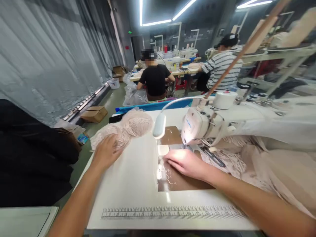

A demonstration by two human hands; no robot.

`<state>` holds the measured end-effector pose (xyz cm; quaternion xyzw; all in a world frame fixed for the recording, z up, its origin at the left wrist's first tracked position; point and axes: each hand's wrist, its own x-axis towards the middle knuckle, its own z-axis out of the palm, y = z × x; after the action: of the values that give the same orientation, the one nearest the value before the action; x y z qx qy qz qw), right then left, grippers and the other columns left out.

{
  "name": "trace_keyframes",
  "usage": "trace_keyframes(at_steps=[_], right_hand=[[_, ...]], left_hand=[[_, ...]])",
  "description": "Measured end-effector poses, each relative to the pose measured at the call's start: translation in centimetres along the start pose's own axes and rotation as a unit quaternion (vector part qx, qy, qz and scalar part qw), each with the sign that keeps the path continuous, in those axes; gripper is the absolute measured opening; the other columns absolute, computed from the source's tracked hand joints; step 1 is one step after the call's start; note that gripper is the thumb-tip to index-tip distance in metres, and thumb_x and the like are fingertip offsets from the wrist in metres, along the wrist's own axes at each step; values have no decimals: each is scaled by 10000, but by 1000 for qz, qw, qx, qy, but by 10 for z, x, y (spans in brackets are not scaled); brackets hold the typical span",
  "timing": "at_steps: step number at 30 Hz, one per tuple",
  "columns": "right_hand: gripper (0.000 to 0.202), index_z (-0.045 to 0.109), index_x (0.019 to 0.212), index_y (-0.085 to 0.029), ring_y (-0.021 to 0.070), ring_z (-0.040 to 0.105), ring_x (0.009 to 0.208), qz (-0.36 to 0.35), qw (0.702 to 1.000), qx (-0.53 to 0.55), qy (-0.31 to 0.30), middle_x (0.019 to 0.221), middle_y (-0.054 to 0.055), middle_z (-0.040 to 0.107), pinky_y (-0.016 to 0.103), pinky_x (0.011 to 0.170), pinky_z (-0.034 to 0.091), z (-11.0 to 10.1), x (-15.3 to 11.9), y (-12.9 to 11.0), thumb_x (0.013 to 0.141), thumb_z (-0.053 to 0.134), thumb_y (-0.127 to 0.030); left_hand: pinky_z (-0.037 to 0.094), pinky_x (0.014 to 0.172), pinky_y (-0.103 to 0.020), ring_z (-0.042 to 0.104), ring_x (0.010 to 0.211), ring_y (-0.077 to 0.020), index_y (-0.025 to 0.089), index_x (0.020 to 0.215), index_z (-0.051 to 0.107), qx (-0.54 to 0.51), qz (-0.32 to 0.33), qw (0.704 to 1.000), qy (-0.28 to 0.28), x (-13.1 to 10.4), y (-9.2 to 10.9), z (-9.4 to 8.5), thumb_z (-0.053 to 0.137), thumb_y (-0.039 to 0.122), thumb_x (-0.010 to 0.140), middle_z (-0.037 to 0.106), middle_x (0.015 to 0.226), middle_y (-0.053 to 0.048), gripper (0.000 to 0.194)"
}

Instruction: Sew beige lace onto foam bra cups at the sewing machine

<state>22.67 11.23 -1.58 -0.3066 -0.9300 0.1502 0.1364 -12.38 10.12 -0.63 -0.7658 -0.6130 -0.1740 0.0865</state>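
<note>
My left hand [108, 151] grips the near edge of a beige lace piece [137, 123], which looks like a pair of rounded, gathered cups at the table's left. My right hand [185, 162] is over the brown plate [184, 180], just in front of the sewing machine [197, 125]. Its fingers are bent and pressed together; anything between them is hidden. Black scissors [214, 156] lie to the right of this hand, by gathered beige lace [233, 161]. The machine's lamp lights the needle area, where the needle itself cannot be made out.
A small lamp head [159, 125] on a bendy neck hangs left of the machine. Beige mesh fabric [283, 171] covers the table's right side. A printed ruler [172, 212] runs along the front edge. Two people sit at machines ahead; a cardboard box [94, 114] stands on the floor.
</note>
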Motion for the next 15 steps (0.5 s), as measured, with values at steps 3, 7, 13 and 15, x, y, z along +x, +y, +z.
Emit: trace_keyframes(at_steps=[3,7,13,15], right_hand=[[286,647,1029,-163,219,604,929,148,985,-77,53,1011,105,668,329,822,449,-13,-63,11,932,388,-235],[284,643,1051,-96,280,589,917,308,932,-191,17,1024,174,644,354,788,423,-20,-92,33,866,429,-122],[275,641,1006,-71,281,606,890,316,933,-168,28,986,202,654,339,755,417,-20,-89,39,834,427,-50],[234,647,944,-102,255,622,825,307,939,-152,34,912,169,677,318,716,416,-24,-98,32,847,435,-74]], left_hand=[[392,1035,-470,459,1253,-306,185,1264,473,-57,28,998,1,-10,19,4,489,448,859,517,1336,-124,483],[367,1062,-474,436,1285,-282,194,1264,500,-114,72,988,-80,3,65,24,432,450,899,502,1368,-108,450],[276,1091,-550,283,1379,-346,125,1401,388,-94,114,973,-176,13,166,65,355,504,919,327,1487,-195,614],[222,1089,-606,225,1397,-375,176,1422,377,-87,162,965,-188,-2,202,66,366,497,917,277,1515,-176,598]])
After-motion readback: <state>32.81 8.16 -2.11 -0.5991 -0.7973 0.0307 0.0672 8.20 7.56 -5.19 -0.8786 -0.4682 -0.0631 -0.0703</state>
